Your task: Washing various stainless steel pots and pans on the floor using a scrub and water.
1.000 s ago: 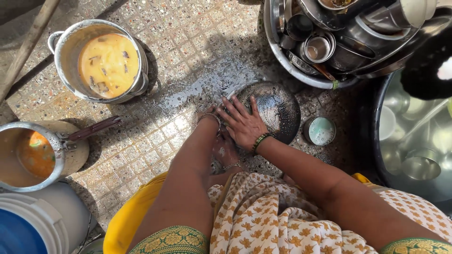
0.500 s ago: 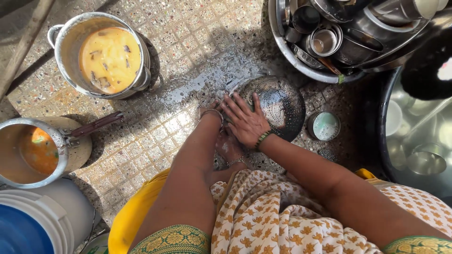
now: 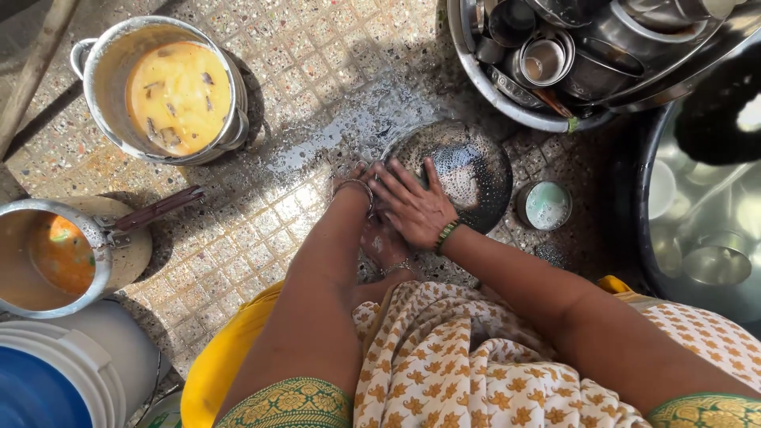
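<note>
On wet floor, right hand (image 3: 414, 208) lies flat on one steel bowl (image 3: 464, 170); left hand's (image 3: 353, 184) grip hidden.

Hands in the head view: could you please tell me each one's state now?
Left hand: mostly hidden, cannot tell.
Right hand: open, flat on the steel bowl.

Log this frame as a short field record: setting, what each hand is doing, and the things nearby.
setting: speckled tiled floor, wet near the hands, seen from above
right hand: right hand lies flat, fingers spread, on an upturned dark metal bowl beaded with water
left hand: left hand is at the bowl's left rim, mostly hidden; grip cannot be told
upper left: metal pot of yellow liquid
left: handled pan of orange liquid
upper right: basin stacked with steel dishes
right of bowl: small cup
</note>
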